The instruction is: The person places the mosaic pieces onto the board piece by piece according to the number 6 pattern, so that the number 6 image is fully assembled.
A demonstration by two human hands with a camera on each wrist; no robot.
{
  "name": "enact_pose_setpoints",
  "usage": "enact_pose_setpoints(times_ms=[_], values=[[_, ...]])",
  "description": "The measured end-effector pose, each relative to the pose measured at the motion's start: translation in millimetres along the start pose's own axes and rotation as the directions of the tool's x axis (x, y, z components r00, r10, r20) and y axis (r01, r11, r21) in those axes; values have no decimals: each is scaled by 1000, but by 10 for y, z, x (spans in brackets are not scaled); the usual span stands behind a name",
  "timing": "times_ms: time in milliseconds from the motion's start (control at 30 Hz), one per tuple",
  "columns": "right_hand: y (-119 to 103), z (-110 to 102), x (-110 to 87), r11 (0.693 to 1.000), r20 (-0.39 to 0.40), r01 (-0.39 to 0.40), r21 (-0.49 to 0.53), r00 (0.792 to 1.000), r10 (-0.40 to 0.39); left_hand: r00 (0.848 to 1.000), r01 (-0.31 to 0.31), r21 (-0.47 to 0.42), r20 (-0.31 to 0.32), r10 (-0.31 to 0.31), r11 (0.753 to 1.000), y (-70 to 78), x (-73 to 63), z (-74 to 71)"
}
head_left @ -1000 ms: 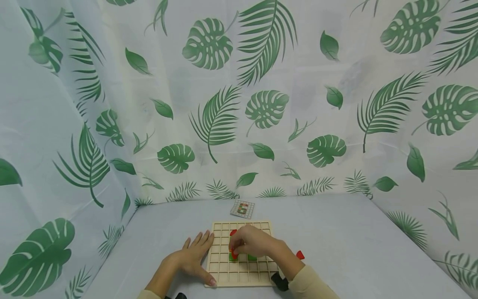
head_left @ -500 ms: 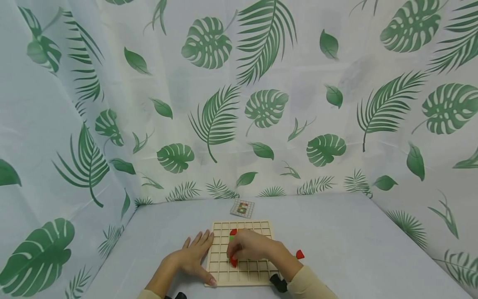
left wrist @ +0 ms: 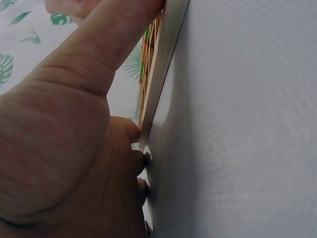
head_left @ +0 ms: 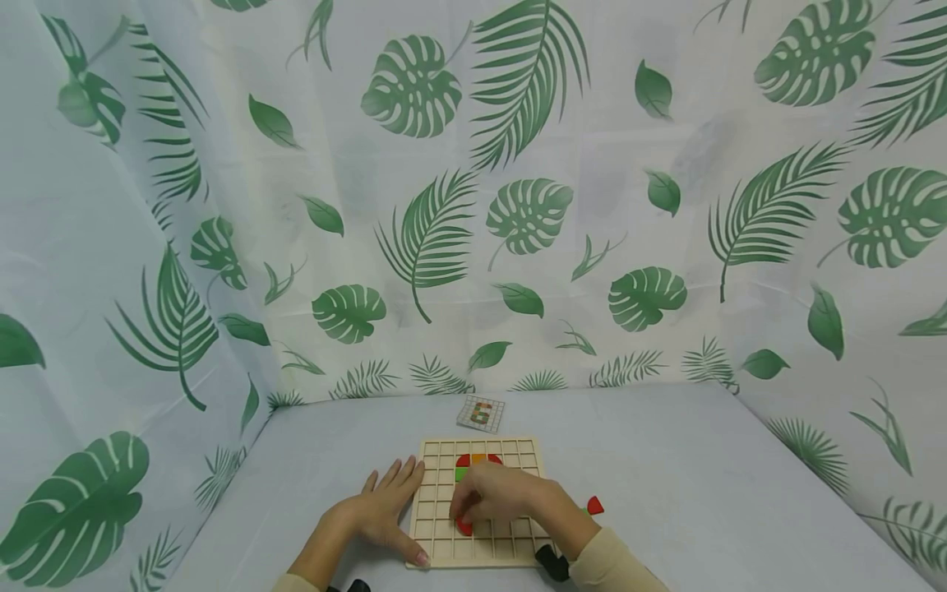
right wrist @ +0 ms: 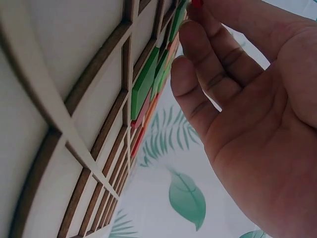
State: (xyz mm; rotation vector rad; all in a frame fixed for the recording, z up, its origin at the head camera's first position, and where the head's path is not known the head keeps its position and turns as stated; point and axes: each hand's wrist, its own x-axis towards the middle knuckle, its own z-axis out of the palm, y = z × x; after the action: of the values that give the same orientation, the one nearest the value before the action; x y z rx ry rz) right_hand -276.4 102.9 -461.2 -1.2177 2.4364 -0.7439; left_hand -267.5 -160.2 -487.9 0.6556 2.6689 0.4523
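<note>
A wooden grid board [head_left: 436,547] lies on the table. My left hand [head_left: 377,511] rests along its left side with fingers spread, the thumb on the front left corner. Low on the board, my right hand [head_left: 499,492] pinches a red quarter-round piece [head_left: 464,528] at a square. Further up the grid sit red rounded pieces [head_left: 495,459] on either side of an orange square piece [head_left: 478,458], with a light green piece [head_left: 462,474] below. Several pieces are hidden behind the right hand; the right wrist view shows a green one [right wrist: 144,87] in the grid.
Behind the board lies a small card [head_left: 481,413] printed with a coloured figure on a grid. A loose red piece [head_left: 595,505] lies on the table right of the board, with a bit of green beside it. A leaf-print cloth [head_left: 473,247] hangs around the table.
My right hand has brought the red quarter-round piece a little toward the board's front, from over a green piece to the square below. My left hand has stayed in place.
</note>
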Motion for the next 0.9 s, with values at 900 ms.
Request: enact_pose_setpoints(times_ms=[900], values=[[-97,36,-9,992,-18,-48,-116,999,46,1000,4,19,2,-4,1000,14,0,-7]])
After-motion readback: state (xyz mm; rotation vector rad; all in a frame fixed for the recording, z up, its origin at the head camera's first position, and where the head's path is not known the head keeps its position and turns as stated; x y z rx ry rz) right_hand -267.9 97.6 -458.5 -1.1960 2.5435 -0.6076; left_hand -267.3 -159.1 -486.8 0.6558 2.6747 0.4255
